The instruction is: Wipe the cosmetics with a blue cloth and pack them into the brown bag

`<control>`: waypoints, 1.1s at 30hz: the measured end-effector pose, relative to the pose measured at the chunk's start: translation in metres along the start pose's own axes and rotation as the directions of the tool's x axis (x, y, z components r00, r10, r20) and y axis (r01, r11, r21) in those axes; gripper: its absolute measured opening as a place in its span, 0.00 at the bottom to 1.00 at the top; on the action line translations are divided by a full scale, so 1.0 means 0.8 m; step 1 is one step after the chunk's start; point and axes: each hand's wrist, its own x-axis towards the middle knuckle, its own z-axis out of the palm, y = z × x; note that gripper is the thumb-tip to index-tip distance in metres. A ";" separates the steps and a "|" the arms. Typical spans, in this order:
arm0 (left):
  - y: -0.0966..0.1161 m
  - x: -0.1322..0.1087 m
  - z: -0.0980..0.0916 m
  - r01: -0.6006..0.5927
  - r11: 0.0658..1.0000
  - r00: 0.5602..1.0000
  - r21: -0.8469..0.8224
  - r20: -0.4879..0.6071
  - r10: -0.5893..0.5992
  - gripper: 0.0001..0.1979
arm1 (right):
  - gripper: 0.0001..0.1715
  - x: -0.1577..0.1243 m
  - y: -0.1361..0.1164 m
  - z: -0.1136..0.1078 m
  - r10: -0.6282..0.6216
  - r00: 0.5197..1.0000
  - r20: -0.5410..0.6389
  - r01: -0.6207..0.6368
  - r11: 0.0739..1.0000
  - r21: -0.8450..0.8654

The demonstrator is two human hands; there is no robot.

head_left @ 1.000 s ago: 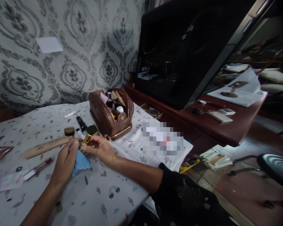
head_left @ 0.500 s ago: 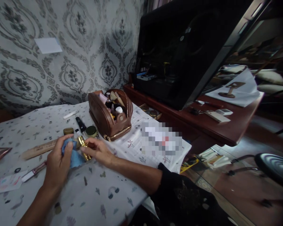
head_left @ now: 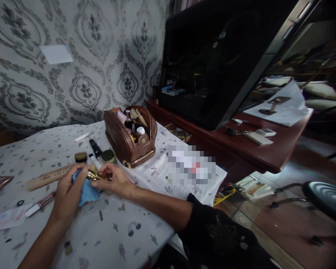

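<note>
My left hand (head_left: 70,186) is closed on a light blue cloth (head_left: 89,192), which hangs below its fingers. Between the thumb and fingers of my right hand (head_left: 116,181) is a shiny gold lipstick tube (head_left: 93,175). The tube lies nearly level, and its left end meets the cloth at my left fingertips. Just beyond my hands are a round jar with a dark green lid (head_left: 108,155), a black tube (head_left: 95,147), a small white tube (head_left: 95,162) and a gold-lidded jar (head_left: 80,157). My left hand partly covers a wooden stick-like piece (head_left: 47,177).
An unzipped brown leather cosmetic bag (head_left: 130,138), filled with bottles and tubes, stands behind my hands. At left lie a lip gloss tube (head_left: 40,204), a pinkish metallic pouch (head_left: 0,184) and a white stick (head_left: 84,136). A television (head_left: 212,67) stands on the reddish desk (head_left: 285,149).
The gold lipstick tube has tipped from steeply slanted to nearly level, its end now against the cloth. Both hands stay close together in about the same place.
</note>
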 end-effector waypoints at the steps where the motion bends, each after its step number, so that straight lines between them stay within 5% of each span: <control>1: 0.001 0.000 0.000 0.011 1.000 1.000 0.003 -0.003 -0.011 0.20 | 0.37 0.001 0.001 0.000 0.006 1.000 -0.002 -0.006 1.000 0.022; 12: 0.000 -0.001 0.000 0.049 0.996 0.999 -0.080 0.000 -0.049 0.19 | 0.34 0.005 0.013 0.000 0.095 0.991 0.090 -0.106 0.986 0.129; 20: 0.000 -0.003 -0.002 -0.029 0.998 0.999 0.052 -0.029 0.030 0.18 | 0.35 0.001 0.007 -0.001 0.161 0.958 0.237 -0.207 0.961 0.184; 33: -0.003 -0.003 -0.001 -0.101 0.986 0.995 0.132 -0.011 0.104 0.16 | 0.40 -0.002 0.007 0.001 0.177 0.931 0.319 -0.238 0.957 0.164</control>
